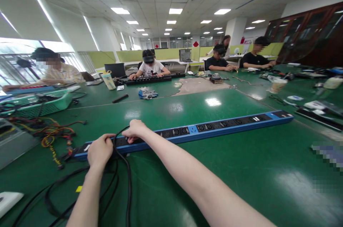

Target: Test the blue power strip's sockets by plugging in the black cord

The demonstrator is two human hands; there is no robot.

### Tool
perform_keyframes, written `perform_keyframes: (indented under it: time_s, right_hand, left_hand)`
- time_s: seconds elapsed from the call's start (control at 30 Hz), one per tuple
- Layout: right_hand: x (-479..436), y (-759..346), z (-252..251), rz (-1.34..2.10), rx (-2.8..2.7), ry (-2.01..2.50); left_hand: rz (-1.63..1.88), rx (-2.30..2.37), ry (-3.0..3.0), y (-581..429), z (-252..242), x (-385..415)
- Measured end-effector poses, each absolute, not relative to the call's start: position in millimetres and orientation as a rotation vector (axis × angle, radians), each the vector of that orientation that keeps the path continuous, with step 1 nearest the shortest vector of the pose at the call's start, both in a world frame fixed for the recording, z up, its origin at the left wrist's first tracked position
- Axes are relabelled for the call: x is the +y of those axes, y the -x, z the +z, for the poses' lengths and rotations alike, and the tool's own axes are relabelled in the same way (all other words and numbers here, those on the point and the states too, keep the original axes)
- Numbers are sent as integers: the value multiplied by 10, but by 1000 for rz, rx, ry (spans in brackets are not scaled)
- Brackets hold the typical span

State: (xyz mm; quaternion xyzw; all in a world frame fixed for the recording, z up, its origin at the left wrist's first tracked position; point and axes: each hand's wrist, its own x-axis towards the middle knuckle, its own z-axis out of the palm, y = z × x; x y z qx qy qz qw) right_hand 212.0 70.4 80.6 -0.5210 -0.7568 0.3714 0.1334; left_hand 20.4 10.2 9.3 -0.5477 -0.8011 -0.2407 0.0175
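A long blue-and-black power strip (pixel 193 129) with a row of sockets lies slantwise across the green table. My left hand (pixel 100 151) is closed over its left part, fingers curled round the strip with their tips hidden. Just to the right, my right hand (pixel 135 130) is closed with bent fingers low over the sockets. Whatever those fingers may hold is hidden. A thick black cable (pixel 128 177) arches up between the two hands, passing close to the right hand's fingers. More of its loops lie on the table under and beside my left forearm.
A green basket (pixel 40 107) of cables, coloured wires (pixel 50 137) and a grey metal box (pixel 16 141) lie to the left. Blue-grey gloves (pixel 147 93) and a short black bar (pixel 120 98) lie beyond the strip. Several people work around the table; a cup (pixel 278 85) stands at right.
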Motion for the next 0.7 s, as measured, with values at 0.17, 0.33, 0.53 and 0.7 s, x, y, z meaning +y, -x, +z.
perform_keyframes:
  time_s: [0.17,0.33,0.53,0.7]
  right_hand:
    - [696,-2108,806,1140,-2198,1512]
    - [711,-2102,870,1202,-2176,1588]
    - [590,-2185,931,1097,-2184,1508]
    - [558,-2206,978,1076,-2172,1549]
  left_hand:
    - [-797,-2501,1729,-176,79,124]
    - [-831,-2507,1719,-171,64,121]
    - [-832,-2504,1739,-127,39,155]
    - [-847,-2472,1767,-99,30,168]
